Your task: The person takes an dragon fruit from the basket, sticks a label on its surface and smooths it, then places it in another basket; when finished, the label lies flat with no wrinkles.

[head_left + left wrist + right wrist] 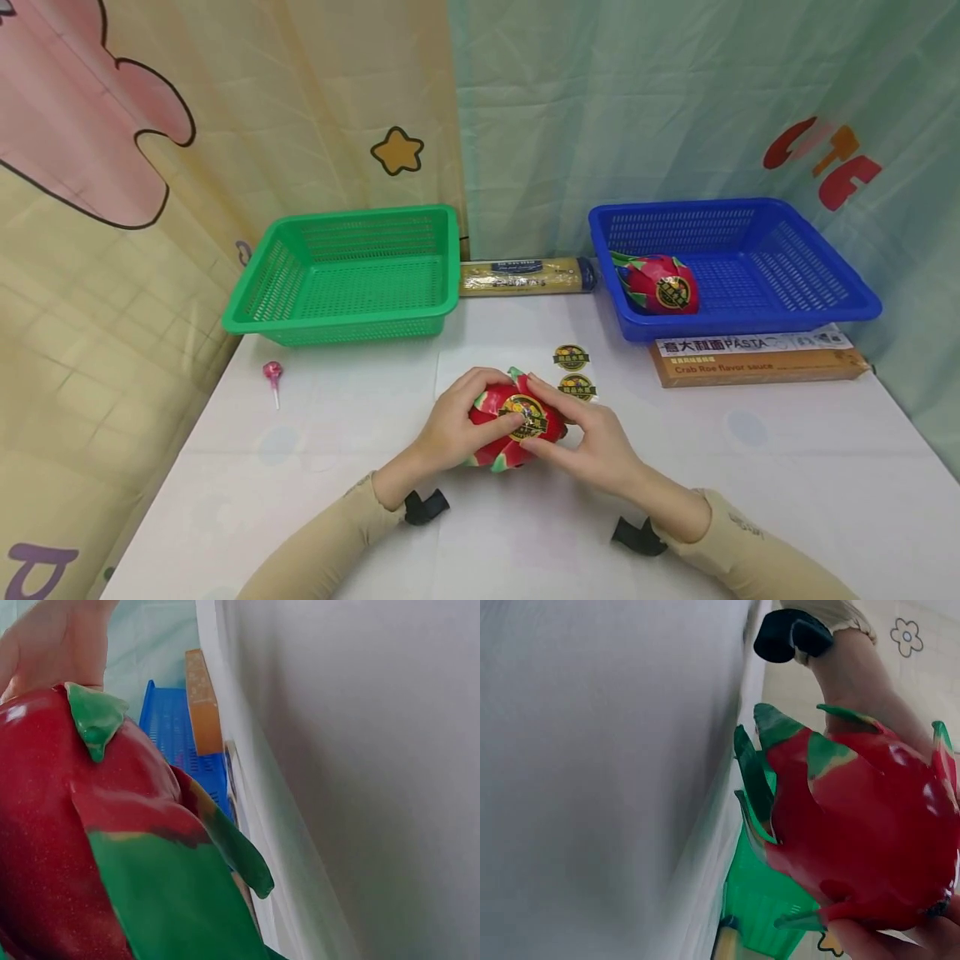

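Observation:
Both hands hold a red dragon fruit [555, 426] with green-tipped scales, low over the middle of the white table. My left hand [450, 425] wraps its left side, the thumb lying across a round black-and-gold sticker [527, 407] on the fruit. From the right, my right hand [596, 442] grips the fruit between thumb and fingers, with the thumb tip at the sticker's lower edge. The right wrist view has the fruit [870, 825] large, with fingertips [862, 941] against its end. Two similar stickers, an upper one [572, 357] and a lower one [577, 387], lie just beyond my right hand.
A green basket [345, 327] stands back left, a blue basket [757, 321] back right with another dragon fruit [656, 279] inside. A spaghetti pack [525, 279] lies between them. A pasta box [757, 367] lies before the blue basket, a lollipop [272, 370] at left.

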{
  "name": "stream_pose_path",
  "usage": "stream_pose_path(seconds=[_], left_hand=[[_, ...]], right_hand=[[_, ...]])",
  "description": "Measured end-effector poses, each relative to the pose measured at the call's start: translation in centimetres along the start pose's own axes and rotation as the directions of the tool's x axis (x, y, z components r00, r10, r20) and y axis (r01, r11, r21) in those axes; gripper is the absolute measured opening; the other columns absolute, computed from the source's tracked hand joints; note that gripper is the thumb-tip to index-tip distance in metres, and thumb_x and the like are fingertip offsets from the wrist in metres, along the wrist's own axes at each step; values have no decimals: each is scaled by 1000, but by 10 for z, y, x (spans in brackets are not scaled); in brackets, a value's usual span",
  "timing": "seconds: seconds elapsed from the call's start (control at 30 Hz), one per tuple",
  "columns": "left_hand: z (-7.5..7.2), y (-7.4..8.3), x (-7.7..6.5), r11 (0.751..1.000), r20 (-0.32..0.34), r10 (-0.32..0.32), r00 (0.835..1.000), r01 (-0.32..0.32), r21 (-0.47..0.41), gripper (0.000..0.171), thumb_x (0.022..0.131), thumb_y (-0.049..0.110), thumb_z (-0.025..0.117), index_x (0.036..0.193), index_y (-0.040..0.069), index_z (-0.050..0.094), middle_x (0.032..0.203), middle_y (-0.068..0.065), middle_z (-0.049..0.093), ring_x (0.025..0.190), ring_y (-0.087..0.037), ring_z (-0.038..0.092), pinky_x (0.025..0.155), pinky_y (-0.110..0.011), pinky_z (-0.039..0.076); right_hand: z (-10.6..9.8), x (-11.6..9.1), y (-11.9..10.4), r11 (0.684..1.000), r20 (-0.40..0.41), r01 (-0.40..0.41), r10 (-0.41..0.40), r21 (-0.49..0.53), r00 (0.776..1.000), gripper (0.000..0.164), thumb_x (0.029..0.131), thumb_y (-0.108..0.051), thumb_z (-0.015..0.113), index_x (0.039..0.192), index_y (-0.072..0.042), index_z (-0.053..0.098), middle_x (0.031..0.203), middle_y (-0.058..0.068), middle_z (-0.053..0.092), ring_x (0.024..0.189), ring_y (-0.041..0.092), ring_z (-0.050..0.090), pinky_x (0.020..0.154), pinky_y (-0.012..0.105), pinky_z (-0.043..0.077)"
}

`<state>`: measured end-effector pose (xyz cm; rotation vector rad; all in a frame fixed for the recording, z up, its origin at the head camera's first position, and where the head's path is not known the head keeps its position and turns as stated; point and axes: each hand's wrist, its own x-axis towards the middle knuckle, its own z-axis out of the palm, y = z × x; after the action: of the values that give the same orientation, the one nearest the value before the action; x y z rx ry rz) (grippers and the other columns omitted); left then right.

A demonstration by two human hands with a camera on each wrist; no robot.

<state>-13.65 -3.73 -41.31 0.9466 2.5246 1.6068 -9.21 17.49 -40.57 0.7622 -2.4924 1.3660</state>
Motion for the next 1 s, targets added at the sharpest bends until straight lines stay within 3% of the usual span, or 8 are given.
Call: stream_pose_path(seconds=[0.23, 0.57, 0.83, 1.0], left_hand=[[1, 0, -1, 1000, -2, 2, 1000, -2, -11, 38, 83, 32, 70, 115, 17, 55, 116, 9, 53, 99, -10, 54, 74, -26, 53], [4, 1, 1, 1000, 0, -10, 1000, 10, -7, 37, 84, 32, 70, 114, 17, 56, 115, 9, 53, 99, -9, 54, 74, -26, 53], [8, 1, 1, 996, -58, 37, 998, -33, 78, 35, 83, 37, 67, 108, 15, 56, 110, 6, 55, 98, -10, 53, 72, -26, 53], [12, 0, 0, 992, -137, 61, 989, -45, 121, 31, 82, 37, 67, 100, 14, 56, 103, 4, 58, 93, -11, 54, 67, -26, 52]], right_hand=[[-1, 2, -4, 999, -10, -45, 45, 13, 999, 56, 81, -22, 75, 133, -14, 54, 132, 0, 54, 106, 14, 60, 79, 28, 52], [3, 0, -6, 999, -62, -20, 17, -41, 998, 60, 78, -23, 78, 132, -12, 55, 130, 2, 57, 103, 14, 61, 77, 28, 53], [4, 1, -9, 974, -16, -189, 193, 126, 981, 60, 78, -26, 78, 133, -16, 55, 129, -2, 57, 110, 16, 58, 84, 29, 50], [5, -1, -13, 963, -6, -222, 225, 154, 974, 62, 76, -28, 80, 132, -15, 56, 130, -2, 56, 113, 18, 56, 86, 31, 50]])
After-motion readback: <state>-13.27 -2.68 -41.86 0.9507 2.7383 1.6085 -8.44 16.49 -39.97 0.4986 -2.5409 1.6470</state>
